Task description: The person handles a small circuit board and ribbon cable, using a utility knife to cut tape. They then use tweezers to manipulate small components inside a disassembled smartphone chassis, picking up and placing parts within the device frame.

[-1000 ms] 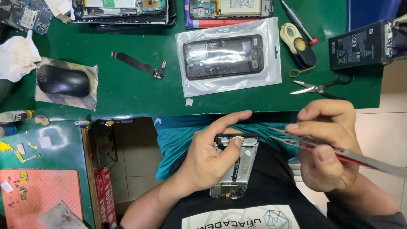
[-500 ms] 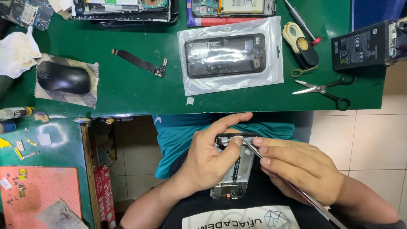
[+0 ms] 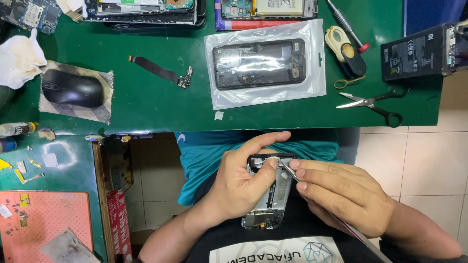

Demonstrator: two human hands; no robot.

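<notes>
The left hand (image 3: 243,182) covers most of the phone frame (image 3: 267,214); the tweezers (image 3: 286,170) vanish under the right hand (image 3: 341,195). Boards at the top edge are cut off.

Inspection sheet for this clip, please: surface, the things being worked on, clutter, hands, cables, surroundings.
Surface: green bench, crowded along the far edge.
Job's things: opened phone frame held over the lap; metal tweezers with tips at its top end.
Clutter: phone shell in a clear bag, scissors, black mouse on a cloth, white rag, screwdriver.
Hands: left hand grips the frame; right hand pinches the tweezers.
Cables: flat ribbon cable lying loose on the bench.
Surroundings: tiled floor; orange mat on a lower side shelf.
</notes>
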